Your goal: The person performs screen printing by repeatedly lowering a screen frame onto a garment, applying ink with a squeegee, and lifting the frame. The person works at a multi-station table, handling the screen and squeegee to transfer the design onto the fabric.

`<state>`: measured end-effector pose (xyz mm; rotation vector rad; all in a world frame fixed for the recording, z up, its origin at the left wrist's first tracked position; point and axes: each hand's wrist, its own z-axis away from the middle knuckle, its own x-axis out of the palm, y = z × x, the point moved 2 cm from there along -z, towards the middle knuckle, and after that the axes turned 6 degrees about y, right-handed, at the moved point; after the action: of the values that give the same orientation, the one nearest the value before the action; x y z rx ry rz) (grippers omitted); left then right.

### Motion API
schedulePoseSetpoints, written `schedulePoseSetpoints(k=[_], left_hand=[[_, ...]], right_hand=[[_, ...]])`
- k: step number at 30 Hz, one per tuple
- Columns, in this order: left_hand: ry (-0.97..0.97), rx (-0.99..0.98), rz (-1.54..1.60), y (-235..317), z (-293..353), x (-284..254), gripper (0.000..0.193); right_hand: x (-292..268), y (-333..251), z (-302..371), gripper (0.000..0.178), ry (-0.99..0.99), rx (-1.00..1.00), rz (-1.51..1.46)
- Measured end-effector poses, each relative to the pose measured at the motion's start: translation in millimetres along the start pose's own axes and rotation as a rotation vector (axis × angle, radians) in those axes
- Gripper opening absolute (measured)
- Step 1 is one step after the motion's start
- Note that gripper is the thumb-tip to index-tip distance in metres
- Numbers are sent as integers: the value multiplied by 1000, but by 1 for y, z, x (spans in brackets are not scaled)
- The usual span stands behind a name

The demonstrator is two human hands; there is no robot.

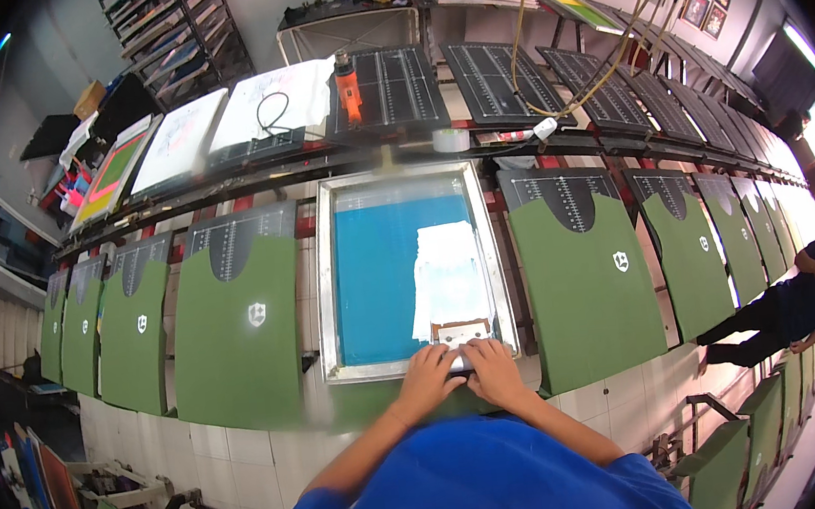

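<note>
A screen-printing frame (327,272) with a silver metal rim lies in front of me, its mesh (371,287) mostly blue. A patch of white ink (448,265) covers the mesh's right part. At the near end of this patch is a squeegee (462,334), smeared with white. My left hand (427,380) and my right hand (494,374) are closed side by side round its near end, above the frame's near rim. The garment under the frame is mostly hidden; a green strip shows below the near rim.
Green shirts (236,354) with small white emblems lie on boards either side, more shirts (589,306) rightward. Beyond the rail are dark boards (499,79), an orange heat gun (349,93) and a hanging cable (598,89). Another person (786,311) stands far right.
</note>
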<state>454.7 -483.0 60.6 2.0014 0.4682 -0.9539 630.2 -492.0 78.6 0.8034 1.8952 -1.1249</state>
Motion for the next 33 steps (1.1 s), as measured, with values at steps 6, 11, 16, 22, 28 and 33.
schedulePoseSetpoints(k=[6, 11, 16, 22, 28, 33], left_hand=[[536, -505, -343, -111, 39, -52, 40], [434, -836, -28, -187, 72, -66, 42], [446, -865, 208, -183, 78, -80, 42], [492, -947, 214, -166, 66, -100, 42], [577, -1020, 275, -104, 68, -113, 39], [493, -1010, 312, -44, 90, -58, 32]], right_hand=[[19, 84, 7, 37, 354, 587, -112], [82, 152, 9, 36, 417, 814, -591], [85, 137, -3, 37, 461, 934, -765], [65, 128, -9, 37, 516, 836, -714], [21, 128, 15, 40, 417, 940, -678], [-57, 138, 77, 38, 424, 970, -697]])
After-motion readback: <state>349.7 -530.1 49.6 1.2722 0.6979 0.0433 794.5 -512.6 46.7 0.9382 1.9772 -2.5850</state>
